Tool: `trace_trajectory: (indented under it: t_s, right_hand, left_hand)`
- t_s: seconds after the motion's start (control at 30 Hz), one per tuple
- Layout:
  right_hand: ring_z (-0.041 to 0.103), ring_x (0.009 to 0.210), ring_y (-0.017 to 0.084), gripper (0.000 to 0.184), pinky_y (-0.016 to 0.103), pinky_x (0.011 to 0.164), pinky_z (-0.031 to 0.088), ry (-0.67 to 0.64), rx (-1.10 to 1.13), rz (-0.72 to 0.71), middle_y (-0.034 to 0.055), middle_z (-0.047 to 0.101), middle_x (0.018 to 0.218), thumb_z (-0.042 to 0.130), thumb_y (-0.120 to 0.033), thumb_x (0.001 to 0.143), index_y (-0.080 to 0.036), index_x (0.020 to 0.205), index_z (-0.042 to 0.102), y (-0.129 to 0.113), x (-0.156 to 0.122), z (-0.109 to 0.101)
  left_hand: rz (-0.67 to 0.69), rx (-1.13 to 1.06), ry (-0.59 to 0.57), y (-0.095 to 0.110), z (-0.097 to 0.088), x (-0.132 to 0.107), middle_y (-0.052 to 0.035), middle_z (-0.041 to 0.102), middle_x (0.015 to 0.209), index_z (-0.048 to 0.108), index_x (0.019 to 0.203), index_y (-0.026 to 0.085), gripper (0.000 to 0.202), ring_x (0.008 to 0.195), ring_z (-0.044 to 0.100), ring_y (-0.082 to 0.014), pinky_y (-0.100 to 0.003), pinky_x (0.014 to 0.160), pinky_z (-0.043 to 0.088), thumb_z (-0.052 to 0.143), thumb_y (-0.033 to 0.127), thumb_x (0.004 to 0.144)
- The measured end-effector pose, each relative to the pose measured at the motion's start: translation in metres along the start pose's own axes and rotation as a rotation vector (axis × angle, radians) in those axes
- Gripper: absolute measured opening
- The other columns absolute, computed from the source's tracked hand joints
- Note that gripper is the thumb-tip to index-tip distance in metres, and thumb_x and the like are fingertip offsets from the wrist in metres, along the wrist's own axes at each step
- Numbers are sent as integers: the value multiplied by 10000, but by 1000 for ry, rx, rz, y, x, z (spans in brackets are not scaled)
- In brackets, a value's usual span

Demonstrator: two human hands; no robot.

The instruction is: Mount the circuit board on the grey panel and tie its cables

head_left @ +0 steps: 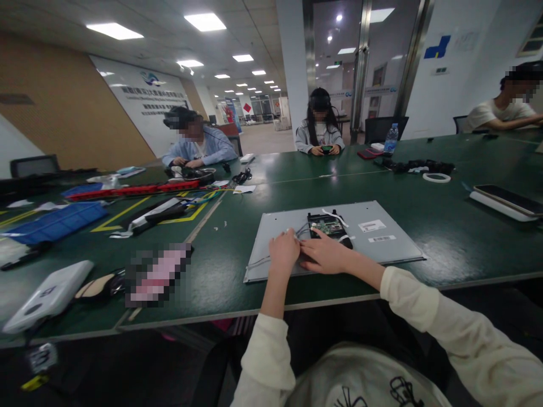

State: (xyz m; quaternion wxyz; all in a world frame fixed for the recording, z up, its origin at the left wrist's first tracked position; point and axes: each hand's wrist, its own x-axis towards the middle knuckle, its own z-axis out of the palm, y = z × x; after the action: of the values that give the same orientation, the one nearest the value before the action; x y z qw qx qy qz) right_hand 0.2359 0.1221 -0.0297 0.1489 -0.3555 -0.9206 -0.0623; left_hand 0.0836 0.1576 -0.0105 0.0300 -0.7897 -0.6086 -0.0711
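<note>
A flat grey display panel (280, 221) lies on the table in front of me, with a green circuit board (328, 227) in a black frame on its back. Thin grey wires (302, 230) run from the board's left side. My left hand (284, 250) is closed on these wires at the board's left, its fingertips partly hidden. Beside it, my right hand (326, 253) rests over the board's near left edge, fingers stretched out toward the wires. White tape strips and labels (372, 225) show on the panel.
To the left are a pink-cased phone (159, 275), a white power bank (50, 295) and a blue tray (57, 221). A dark phone (509, 199) lies at the right, a tape roll (436, 177) and water bottle (391, 139) farther back. Several people sit around the table.
</note>
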Motion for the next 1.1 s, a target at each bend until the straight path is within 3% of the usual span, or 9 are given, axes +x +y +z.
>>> trace_trajectory:
  t_s: [0.23,0.37,0.47,0.6,0.73,0.9,1.1]
  right_hand:
    - [538,1214,269,500,519,1140,204,-37,23,-16,184,595,1284,458,-462,948,-93,1265,575,-4,-9,-4]
    - [552,1197,259,471,500,1128,247,-44,56,-39,174,620,1247,450,-455,955,-99,1217,610,-3,-20,-10]
    - [470,1295,244,461,490,1138,240,-39,79,-72,143,581,1321,448,-434,963,-133,1286,581,0,-35,-21]
    - [219,1442,302,588,580,1143,151,-40,40,-73,108,366,1520,557,-473,896,-233,1426,468,10,-51,-32]
    - [120,1462,333,636,656,1121,58,-61,29,4,74,272,1569,580,-493,873,-316,1461,413,18,-57,-26]
    - [77,1460,369,678,691,1098,45,-4,31,129,81,194,1593,576,-552,857,-313,1469,407,22,-60,-13]
    - [59,1452,405,698,732,1064,56,-2,36,254,89,149,1602,532,-648,846,-314,1451,435,27,-62,-8]
  left_hand:
    - [16,-65,-84,-6,3,1,-161,599,1304,479,1294,192,383,1303,480,-264,-463,1003,387,398,254,925]
    - [33,-110,-154,-10,3,1,-167,492,1432,411,1368,221,497,1393,368,-286,-534,1055,327,483,372,901]
    - [33,-120,-167,-12,5,1,-184,451,1461,388,1395,212,604,1407,341,-304,-557,1066,308,542,459,865]
    - [32,-154,-43,-13,12,-3,-210,468,1440,307,1461,185,739,1389,367,-320,-591,1082,262,538,544,857]
    - [11,-228,117,-12,10,-8,-214,539,1370,179,1520,184,863,1280,493,-327,-614,1086,238,521,610,851]
    - [-20,-263,361,-9,2,-7,-179,540,1376,261,1490,171,643,1292,476,-289,-550,1107,257,414,478,946]
    - [-59,-278,482,-9,3,-4,-157,577,1328,378,1418,150,512,1256,504,-276,-510,1107,279,399,369,955]
